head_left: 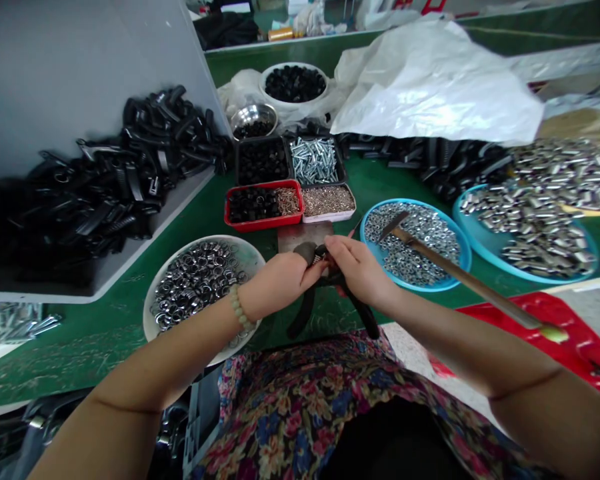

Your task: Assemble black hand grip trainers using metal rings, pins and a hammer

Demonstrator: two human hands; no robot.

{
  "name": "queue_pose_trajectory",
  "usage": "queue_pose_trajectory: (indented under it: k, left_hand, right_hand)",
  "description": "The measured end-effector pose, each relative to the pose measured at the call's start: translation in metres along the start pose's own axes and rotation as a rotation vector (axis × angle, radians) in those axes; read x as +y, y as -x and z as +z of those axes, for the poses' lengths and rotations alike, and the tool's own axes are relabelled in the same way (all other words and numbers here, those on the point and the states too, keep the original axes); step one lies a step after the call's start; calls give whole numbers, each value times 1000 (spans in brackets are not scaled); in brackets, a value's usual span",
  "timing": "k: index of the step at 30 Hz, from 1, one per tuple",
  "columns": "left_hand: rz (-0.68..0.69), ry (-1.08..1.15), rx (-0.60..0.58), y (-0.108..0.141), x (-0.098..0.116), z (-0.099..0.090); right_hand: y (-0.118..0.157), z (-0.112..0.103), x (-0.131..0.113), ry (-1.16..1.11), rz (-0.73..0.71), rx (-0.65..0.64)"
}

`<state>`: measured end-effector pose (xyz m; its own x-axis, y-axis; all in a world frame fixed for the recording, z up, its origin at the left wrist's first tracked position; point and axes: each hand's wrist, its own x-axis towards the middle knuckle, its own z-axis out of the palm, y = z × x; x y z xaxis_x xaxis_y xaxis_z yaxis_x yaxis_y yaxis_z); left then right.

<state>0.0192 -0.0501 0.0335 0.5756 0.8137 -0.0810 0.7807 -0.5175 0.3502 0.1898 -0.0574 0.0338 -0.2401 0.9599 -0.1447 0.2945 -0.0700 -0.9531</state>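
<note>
My left hand (280, 283) and my right hand (355, 267) meet at the middle of the bench, above a metal plate (305, 235). Between them is a black part (319, 253) with what looks like a small spring, and the fingers of both hands close on it. Two dark curved handles (304, 312) stick out below the hands, one on each side. The left hand's fingertips have a dark covering. How the part and the handles join is hidden by the fingers.
A bowl of metal rings (155, 293) stands at the left, a blue tray of nuts (364, 227) with a hammer (450, 267) across it at the right. Small trays (265, 225) lie ahead. A grey bin (130, 40) of black parts is far left, a red tray (535, 310) right.
</note>
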Motion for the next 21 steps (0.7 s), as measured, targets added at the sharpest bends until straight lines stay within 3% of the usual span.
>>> queue_pose_trajectory:
  k: [7, 9, 11, 13, 15, 18, 21]
  left_hand:
    - [-138, 134, 113, -3, 5, 16]
    - [-151, 183, 133, 1, 0, 10]
    - [-129, 238, 186, 6, -7, -1]
    - [-90, 244, 261, 11, -13, -10]
    - [-49, 142, 295, 13, -17, -8]
    - [62, -128, 154, 10, -15, 20]
    - [163, -266, 1, 3, -16, 46]
  right_hand:
    - [0, 21, 13, -189, 22, 129]
    - [-10, 19, 21, -226, 18, 95]
    - [-35, 10, 25, -178, -74, 22]
    - [-74, -2, 25, 17, -250, 11]
    - [-117, -7, 20, 416, -392, 42]
    - [-168, 1, 10, 1014, -481, -42]
    - [-189, 15, 8, 1173, -482, -63]
